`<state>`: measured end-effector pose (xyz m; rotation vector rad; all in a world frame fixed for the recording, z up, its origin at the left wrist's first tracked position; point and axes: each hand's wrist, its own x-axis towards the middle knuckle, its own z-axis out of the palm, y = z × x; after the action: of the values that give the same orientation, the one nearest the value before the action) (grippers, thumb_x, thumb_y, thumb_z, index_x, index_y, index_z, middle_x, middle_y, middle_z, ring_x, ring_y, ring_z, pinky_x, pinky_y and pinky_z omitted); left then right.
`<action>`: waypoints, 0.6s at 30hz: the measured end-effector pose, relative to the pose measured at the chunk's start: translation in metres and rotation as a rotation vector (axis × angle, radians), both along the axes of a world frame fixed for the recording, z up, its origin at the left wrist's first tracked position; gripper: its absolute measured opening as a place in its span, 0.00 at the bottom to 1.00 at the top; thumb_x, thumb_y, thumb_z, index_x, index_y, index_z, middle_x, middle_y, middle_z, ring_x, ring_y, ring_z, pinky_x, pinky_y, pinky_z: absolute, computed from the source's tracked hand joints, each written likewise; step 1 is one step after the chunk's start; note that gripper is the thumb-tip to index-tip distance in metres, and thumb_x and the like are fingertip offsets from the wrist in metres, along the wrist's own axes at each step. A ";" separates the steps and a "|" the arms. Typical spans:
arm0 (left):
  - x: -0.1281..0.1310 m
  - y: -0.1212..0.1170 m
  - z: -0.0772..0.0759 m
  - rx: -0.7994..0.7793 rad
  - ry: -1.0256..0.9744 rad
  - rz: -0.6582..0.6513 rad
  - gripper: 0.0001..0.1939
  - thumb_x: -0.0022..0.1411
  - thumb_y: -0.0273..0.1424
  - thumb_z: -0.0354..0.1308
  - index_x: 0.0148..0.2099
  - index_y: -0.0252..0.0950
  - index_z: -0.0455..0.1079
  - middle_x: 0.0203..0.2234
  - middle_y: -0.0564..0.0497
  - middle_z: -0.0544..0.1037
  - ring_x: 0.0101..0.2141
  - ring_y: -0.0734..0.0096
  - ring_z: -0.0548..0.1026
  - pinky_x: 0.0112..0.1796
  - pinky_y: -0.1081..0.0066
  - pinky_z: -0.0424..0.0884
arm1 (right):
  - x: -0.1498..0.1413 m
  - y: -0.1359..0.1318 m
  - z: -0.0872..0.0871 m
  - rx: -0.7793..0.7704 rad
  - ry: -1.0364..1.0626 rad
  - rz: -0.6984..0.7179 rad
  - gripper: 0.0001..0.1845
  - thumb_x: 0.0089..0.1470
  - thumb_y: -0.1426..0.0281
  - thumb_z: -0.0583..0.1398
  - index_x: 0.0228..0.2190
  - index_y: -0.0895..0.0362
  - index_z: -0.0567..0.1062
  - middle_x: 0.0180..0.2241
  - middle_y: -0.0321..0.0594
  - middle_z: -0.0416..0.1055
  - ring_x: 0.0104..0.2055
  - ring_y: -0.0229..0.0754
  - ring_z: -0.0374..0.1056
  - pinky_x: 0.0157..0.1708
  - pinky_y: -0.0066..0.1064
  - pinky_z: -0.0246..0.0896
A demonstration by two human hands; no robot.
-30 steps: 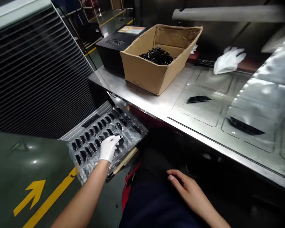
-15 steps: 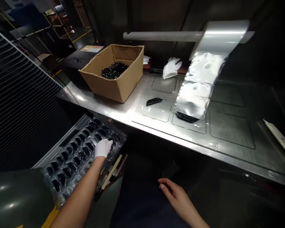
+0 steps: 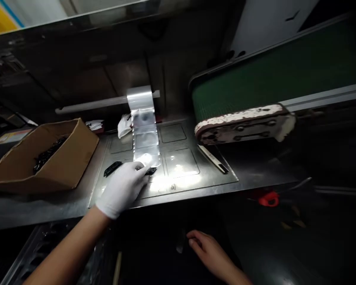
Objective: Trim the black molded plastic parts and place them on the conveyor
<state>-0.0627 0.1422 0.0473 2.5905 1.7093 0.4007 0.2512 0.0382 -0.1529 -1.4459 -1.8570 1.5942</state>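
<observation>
Black part (image 3: 151, 171) lies on the desk (image 3: 195, 194) at the lower end of the film (image 3: 145, 138). The box (image 3: 67, 170) stands well left of the film. At the film's lower end, the left hand (image 3: 123, 188) has its fingers drawn together; whether they pinch anything cannot be told. The right hand (image 3: 209, 253), below and right of the film, is loosely bent, seemingly empty. One part seems placed at the film; the second part (image 3: 112, 168) lies loose, left of it.
</observation>
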 end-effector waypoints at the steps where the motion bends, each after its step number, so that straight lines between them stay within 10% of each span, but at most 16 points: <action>1: 0.003 0.016 0.004 -0.027 0.055 -0.037 0.11 0.71 0.30 0.55 0.48 0.41 0.79 0.36 0.46 0.81 0.36 0.60 0.78 0.40 0.63 0.73 | 0.006 -0.001 -0.001 0.002 0.011 -0.030 0.18 0.66 0.55 0.55 0.44 0.50 0.80 0.44 0.41 0.81 0.45 0.49 0.77 0.47 0.37 0.70; 8: -0.010 0.056 0.013 -0.095 0.148 -0.143 0.14 0.67 0.26 0.54 0.43 0.44 0.81 0.32 0.50 0.81 0.31 0.63 0.77 0.33 0.68 0.72 | 0.042 -0.019 -0.027 -0.099 0.016 -0.262 0.23 0.65 0.49 0.53 0.45 0.49 0.81 0.39 0.41 0.82 0.42 0.51 0.78 0.43 0.38 0.73; 14: -0.035 0.059 0.020 0.114 0.007 0.121 0.17 0.73 0.36 0.51 0.55 0.38 0.78 0.50 0.44 0.82 0.49 0.56 0.79 0.51 0.60 0.75 | 0.100 -0.022 -0.039 -0.172 0.065 -0.439 0.29 0.55 0.41 0.60 0.45 0.47 0.84 0.43 0.45 0.82 0.45 0.56 0.79 0.48 0.43 0.76; 18: -0.006 0.050 0.015 0.138 -0.079 -0.077 0.14 0.70 0.38 0.57 0.51 0.44 0.80 0.46 0.46 0.83 0.44 0.58 0.81 0.45 0.63 0.78 | 0.191 0.008 0.011 -0.103 0.013 -0.710 0.29 0.45 0.38 0.65 0.41 0.44 0.86 0.40 0.51 0.82 0.42 0.62 0.79 0.41 0.46 0.77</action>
<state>-0.0691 0.1926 0.0622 2.6845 1.6059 0.6304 0.4421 0.0463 -0.1422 -1.8460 -1.0591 1.3283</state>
